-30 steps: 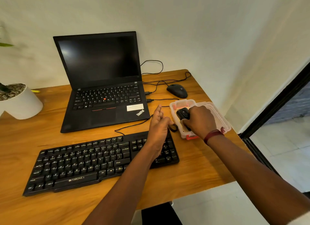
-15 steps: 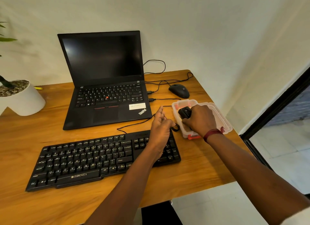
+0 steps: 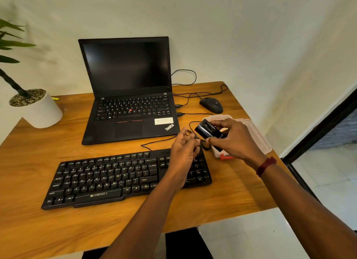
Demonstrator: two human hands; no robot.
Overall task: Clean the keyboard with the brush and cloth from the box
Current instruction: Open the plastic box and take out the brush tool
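Keyboard lying at surface front; laptop sitting behind it; mouse sitting right of laptop, box sitting before mouse; pot standing far left

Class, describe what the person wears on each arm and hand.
Both forearms are bare, with no sleeves in view. A dark red band circles the right wrist. The left hand and right hand wear no gloves or visible rings.
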